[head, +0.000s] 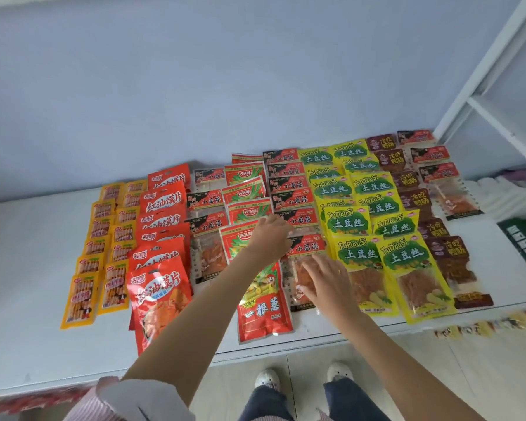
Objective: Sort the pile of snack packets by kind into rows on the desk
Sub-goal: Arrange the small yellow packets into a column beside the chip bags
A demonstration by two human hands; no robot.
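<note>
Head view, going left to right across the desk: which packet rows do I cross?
Orange packets → red chip bags → dark-topped gluten packets → red scallion packets → a second gluten row → yellow TuDouSi packets → maroon packets → dark-and-red packets far right.

A white desk (28,268) carries overlapping rows of snack packets (359,226): orange, red, black-topped, yellow-green and maroon.
</note>
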